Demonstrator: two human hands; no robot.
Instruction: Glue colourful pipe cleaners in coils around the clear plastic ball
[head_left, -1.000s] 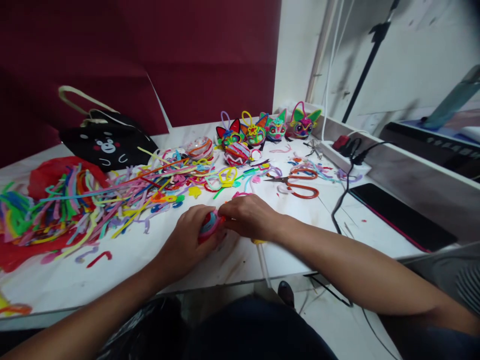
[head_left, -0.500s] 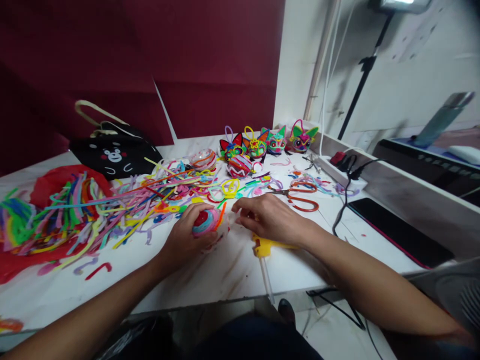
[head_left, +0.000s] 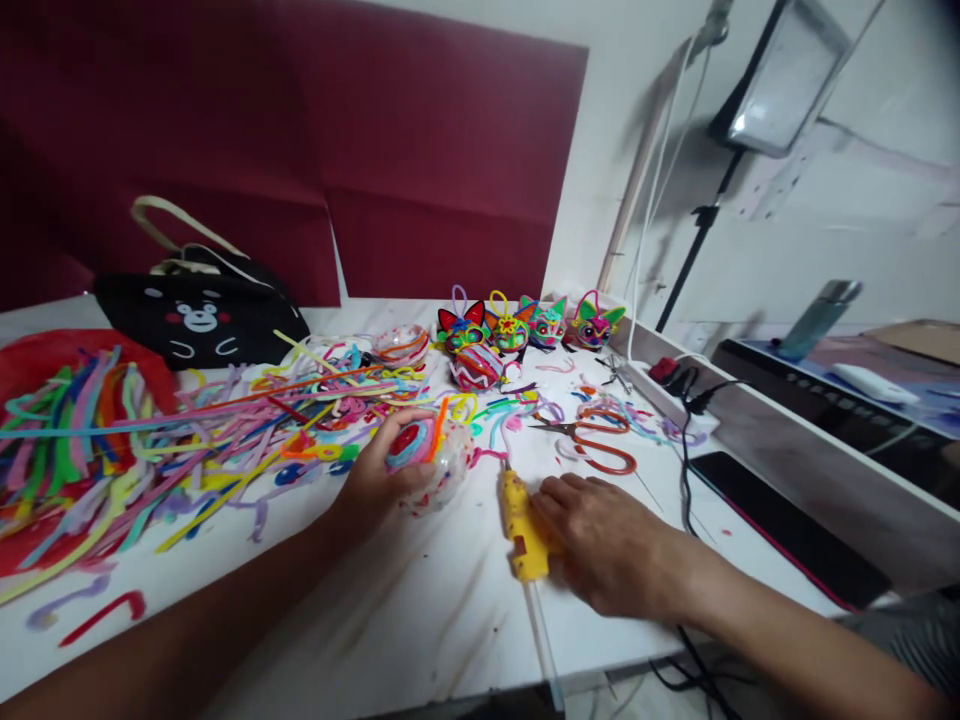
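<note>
My left hand [head_left: 386,465] is closed around a clear plastic ball [head_left: 450,465] partly wrapped in red, pink, blue and orange pipe cleaners. To the right of it, my right hand [head_left: 611,540] is wrapped around the handle side of a yellow hot glue gun [head_left: 525,525]. The gun's nozzle points away from me, and a clear glue stick [head_left: 541,635] sticks out of its back end towards the table edge. The handle itself is hidden under my fingers. Beyond my right hand lie orange-handled scissors [head_left: 604,440] with the blades apart.
Loose pipe cleaners [head_left: 225,430] cover the left side, partly on a red bag [head_left: 150,360]. Finished animal-head ornaments [head_left: 510,330] and a wrapped ball [head_left: 478,367] stand at the back. A black bag [head_left: 199,315], phone [head_left: 787,530] and power strip [head_left: 660,390] with cables line the edges.
My right hand has moved down from near the ball and closed on the glue gun. The ball stays in my left hand. The camera view has shifted, showing more of the lamp.
</note>
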